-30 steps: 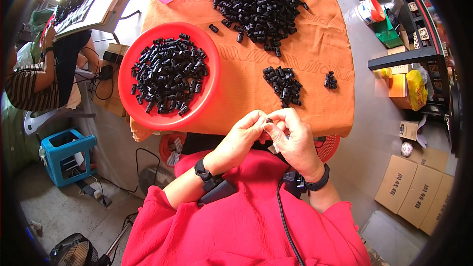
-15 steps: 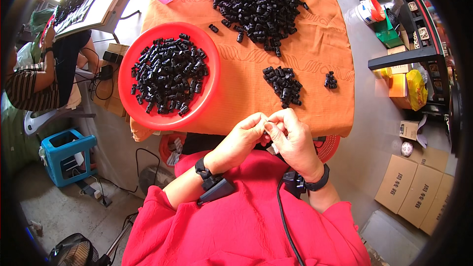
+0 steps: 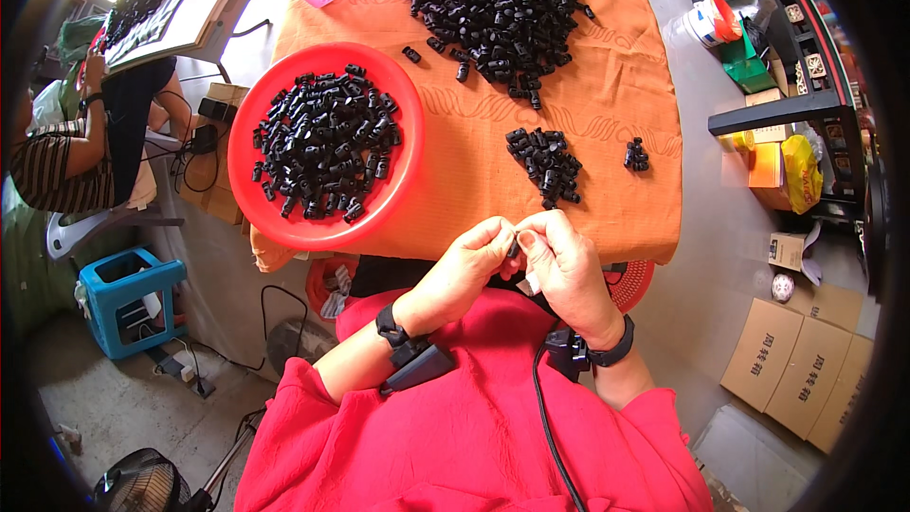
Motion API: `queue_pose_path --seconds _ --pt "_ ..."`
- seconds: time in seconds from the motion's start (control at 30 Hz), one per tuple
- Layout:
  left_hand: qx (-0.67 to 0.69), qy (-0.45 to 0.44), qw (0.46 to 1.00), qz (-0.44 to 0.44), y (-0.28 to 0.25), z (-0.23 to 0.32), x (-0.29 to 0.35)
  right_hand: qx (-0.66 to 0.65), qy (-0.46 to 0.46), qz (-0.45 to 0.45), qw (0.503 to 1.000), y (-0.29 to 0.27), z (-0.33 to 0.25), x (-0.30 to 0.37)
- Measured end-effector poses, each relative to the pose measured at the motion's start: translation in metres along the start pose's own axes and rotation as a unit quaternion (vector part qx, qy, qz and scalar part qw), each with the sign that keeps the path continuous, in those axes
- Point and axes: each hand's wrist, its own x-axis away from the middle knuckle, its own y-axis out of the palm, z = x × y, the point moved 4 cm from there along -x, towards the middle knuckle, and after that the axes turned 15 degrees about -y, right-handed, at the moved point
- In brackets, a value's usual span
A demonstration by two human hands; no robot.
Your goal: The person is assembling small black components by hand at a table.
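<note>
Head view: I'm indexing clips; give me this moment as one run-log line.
left hand, right hand: together at black part | basin: black parts inside | cloth: three black piles

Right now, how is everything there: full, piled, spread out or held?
Small black part, held at the fingers.
Red basin, holding many black parts.
Large black heap, loosely piled.
Middle heap, also piled.
Orange cloth, spread and creased.
Blue stool, upright.
Fan, can't tell whether spinning.

A small black piece sits, partly hidden, pinched between the person's fingers.
</note>
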Motion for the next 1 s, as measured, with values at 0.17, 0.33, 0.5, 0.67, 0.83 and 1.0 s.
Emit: queue_pose_path --seconds 0.17,0.33,0.5,0.67,0.83,1.0 --pt "-0.038 0.016 0.999 0.011 0.001 0.002 -0.001 -0.006 -0.003 0.005 1.000 -0.001 0.002 0.000" --pt "-0.108 0.015 0.992 0.062 0.003 0.004 0.002 0.018 -0.008 -0.002 1.000 -0.001 0.004 0.001" --pt "-0.162 0.015 0.982 0.101 0.004 0.007 0.003 0.012 -0.006 -0.005 1.000 -0.002 0.008 0.002" --pt "-0.162 0.017 0.983 0.085 0.002 0.009 0.003 -0.018 0.005 0.006 1.000 -0.001 0.010 0.001" --pt "-0.062 -0.003 0.998 0.014 0.005 0.021 0.003 -0.016 0.039 0.063 0.997 -0.017 0.015 -0.007" --pt "0.031 -0.030 0.998 -0.053 0.000 0.033 0.002 0.067 -0.080 0.087 0.991 -0.041 0.015 -0.012"
